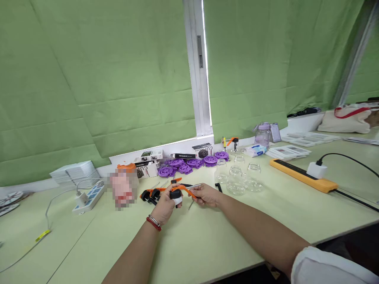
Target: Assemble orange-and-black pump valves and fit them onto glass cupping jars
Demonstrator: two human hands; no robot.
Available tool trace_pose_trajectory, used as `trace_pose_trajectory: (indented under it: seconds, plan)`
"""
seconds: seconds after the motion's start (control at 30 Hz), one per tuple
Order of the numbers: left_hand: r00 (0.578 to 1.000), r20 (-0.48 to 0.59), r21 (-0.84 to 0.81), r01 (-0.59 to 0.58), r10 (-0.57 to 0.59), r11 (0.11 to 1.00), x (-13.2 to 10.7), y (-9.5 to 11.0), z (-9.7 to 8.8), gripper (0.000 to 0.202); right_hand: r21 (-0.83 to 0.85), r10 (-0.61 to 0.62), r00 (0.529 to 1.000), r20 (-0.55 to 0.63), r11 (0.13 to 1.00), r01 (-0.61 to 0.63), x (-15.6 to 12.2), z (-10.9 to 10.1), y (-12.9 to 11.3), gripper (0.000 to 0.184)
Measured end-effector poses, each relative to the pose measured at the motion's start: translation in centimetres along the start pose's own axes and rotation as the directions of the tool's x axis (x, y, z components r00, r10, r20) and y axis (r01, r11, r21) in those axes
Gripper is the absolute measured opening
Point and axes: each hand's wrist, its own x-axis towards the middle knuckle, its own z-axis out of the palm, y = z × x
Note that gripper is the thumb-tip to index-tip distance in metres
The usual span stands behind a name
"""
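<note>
My left hand [166, 208] is closed around a round black grinder lid [175, 194] with a white part below it. An orange crank arm [186, 190] reaches from the lid toward my right hand [206, 195], whose fingers pinch its far end. A thin metal rod [194, 185] shows by the right fingertips; whether it is gripped too, I cannot tell. Just beyond my left hand lie similar black lids [145, 195] with orange arms and metal shafts. A small black handle piece [218, 187] lies past my right wrist.
Several glass jars [236, 181] stand right of centre. Purple spoked parts [186, 169] are piled behind, near printed boxes [147, 169]. A yellow power strip [302, 175] lies right, a white one [89, 199] left. A blurred pink item [121, 187] is at left. The window wall bounds the back.
</note>
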Motion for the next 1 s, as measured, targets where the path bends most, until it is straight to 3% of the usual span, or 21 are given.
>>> trace_pose_trajectory:
  seconds: [0.23,0.33,0.57,0.73,0.83,0.9,1.0]
  plan:
    - [0.994,0.106,-0.062,-0.022,0.028,0.998,-0.7,0.5,0.4,0.063,-0.148,-0.052,0.997,-0.048,0.988,0.045,-0.2,0.4,0.0,0.039]
    - [0.991,0.126,-0.179,-0.018,0.041,0.984,-0.9,0.8,0.6,0.049,-0.146,-0.049,0.999,-0.021,0.988,0.046,-0.1,0.2,0.2,0.038]
    - [1.0,0.004,-0.247,0.021,-0.02,0.969,-0.4,0.8,0.9,0.03,-0.22,-0.081,0.997,-0.017,0.973,0.075,0.0,0.3,0.2,0.034]
    - [0.99,-0.142,-0.264,-0.063,0.026,0.963,0.0,0.7,0.5,0.023,-0.439,-0.229,0.945,-0.233,0.892,0.108,0.7,-0.4,0.5,0.022]
    - [0.966,-0.252,-0.283,-0.13,0.057,0.95,0.4,0.7,0.1,0.021,-0.731,-0.351,0.921,-0.168,0.671,0.122,0.7,-0.9,0.6,0.013]
    - [0.951,-0.3,-0.288,-0.16,0.07,0.944,0.7,0.7,-0.2,0.02,-0.887,-0.387,0.922,0.025,0.416,0.199,0.3,-0.7,0.5,0.017]
    - [0.94,-0.334,-0.295,-0.18,0.075,0.938,1.0,0.5,-0.5,0.02,-0.929,-0.297,0.888,0.351,0.009,0.37,-0.5,0.8,0.0,0.019]
